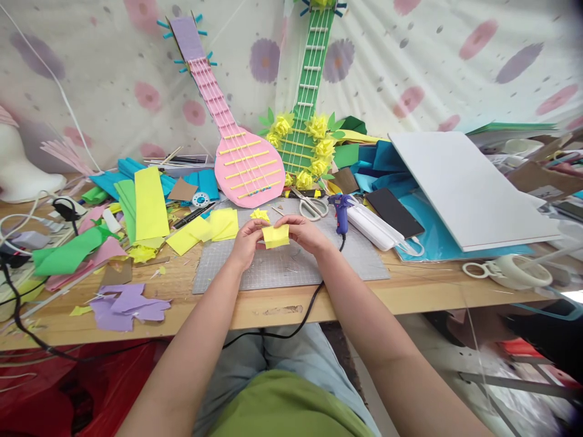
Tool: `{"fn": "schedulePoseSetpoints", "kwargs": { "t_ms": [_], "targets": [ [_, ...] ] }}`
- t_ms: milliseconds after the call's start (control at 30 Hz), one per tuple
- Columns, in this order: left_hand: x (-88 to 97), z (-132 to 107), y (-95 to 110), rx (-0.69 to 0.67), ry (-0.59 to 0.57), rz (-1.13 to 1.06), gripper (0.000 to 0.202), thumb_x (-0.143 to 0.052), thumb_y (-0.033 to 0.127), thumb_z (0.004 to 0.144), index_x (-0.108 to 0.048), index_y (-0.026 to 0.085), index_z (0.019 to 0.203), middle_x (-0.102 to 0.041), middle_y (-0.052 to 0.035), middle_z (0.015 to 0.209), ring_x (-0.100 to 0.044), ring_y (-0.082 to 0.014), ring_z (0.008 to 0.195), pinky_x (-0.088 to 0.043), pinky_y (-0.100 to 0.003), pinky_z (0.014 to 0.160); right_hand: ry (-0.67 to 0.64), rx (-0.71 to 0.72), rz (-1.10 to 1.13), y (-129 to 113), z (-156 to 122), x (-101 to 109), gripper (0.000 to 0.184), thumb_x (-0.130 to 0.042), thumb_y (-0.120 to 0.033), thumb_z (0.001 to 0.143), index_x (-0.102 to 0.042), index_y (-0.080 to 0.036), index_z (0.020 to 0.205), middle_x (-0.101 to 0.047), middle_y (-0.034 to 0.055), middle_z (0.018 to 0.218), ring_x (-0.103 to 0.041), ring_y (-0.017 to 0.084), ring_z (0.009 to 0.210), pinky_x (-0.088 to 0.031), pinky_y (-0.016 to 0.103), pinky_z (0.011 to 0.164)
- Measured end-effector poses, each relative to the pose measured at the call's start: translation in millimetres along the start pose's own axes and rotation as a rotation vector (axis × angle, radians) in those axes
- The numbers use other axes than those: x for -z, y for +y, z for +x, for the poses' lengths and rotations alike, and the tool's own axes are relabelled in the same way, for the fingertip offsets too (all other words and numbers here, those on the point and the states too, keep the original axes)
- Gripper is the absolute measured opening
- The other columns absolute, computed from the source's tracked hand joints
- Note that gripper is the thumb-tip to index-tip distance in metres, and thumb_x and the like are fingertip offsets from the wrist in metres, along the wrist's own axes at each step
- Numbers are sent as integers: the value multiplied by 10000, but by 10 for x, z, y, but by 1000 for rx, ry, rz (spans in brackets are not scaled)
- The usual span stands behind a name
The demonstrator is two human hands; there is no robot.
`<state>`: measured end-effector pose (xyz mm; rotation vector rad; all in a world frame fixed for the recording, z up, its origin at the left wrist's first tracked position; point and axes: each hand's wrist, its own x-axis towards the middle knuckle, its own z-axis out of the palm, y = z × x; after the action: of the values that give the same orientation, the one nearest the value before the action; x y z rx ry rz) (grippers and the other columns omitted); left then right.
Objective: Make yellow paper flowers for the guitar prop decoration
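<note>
Over the grey cutting mat point(300, 270), a small piece of yellow paper point(276, 237) is held between both hands. My left hand point(248, 240) pinches its left side, and my right hand point(306, 232) grips its upper right edge. Just behind the fingers lies a little heap of cut yellow paper point(260, 215). More yellow paper pieces point(223, 224) rest on the mat's left side. A pair of scissors point(312, 206) and a blue glue gun point(341, 213) are to the right of my hands.
A pink paper lute point(249, 164) and a green one point(298, 142) with yellow flowers lean at the back. Coloured paper scraps crowd the left, including purple pieces point(130, 305). A white board point(469, 188) lies at right. The glue gun's black cord point(314, 297) crosses the table's front edge.
</note>
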<state>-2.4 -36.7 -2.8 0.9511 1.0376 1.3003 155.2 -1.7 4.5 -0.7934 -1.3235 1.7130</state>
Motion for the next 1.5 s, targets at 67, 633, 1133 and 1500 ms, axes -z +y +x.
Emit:
{"fn": "schedulePoseSetpoints", "kwargs": {
  "t_ms": [67,633,1133,1500],
  "targets": [
    [10,-6,16,20,-24,-43,171,-632,244,572,-585,181,724,-594,8,683,-564,-117,575,-510,-264,512,-38,1,0,-17,-15,-12,53,-590,-183,570,-613,-170,617,-587,-15,655,-528,97,628,-397,235,603],
    [38,45,-62,-188,52,173,282,-711,318,575,-562,169,764,-532,16,656,-525,-112,565,-479,-231,439,-1,16,9,-9,-5,-31,221,-511,-159,632,-538,-192,848,-566,-40,732,-522,75,638,-398,213,617],
    [1,100,-111,-135,189,115,356,-681,375,612,-518,180,861,-567,1,676,-573,-149,629,-487,-264,510,192,235,-285,291,208,-54,406,-628,-258,620,-426,-216,969,-523,-58,660,-513,109,593,-409,268,600],
    [12,67,-127,-158,125,179,261,-713,366,564,-559,157,593,-548,17,575,-516,-108,564,-467,-246,539,156,211,-193,261,182,-127,526,-689,-368,610,-397,-239,1028,-553,-37,712,-538,128,627,-421,276,595]
  ]
}}
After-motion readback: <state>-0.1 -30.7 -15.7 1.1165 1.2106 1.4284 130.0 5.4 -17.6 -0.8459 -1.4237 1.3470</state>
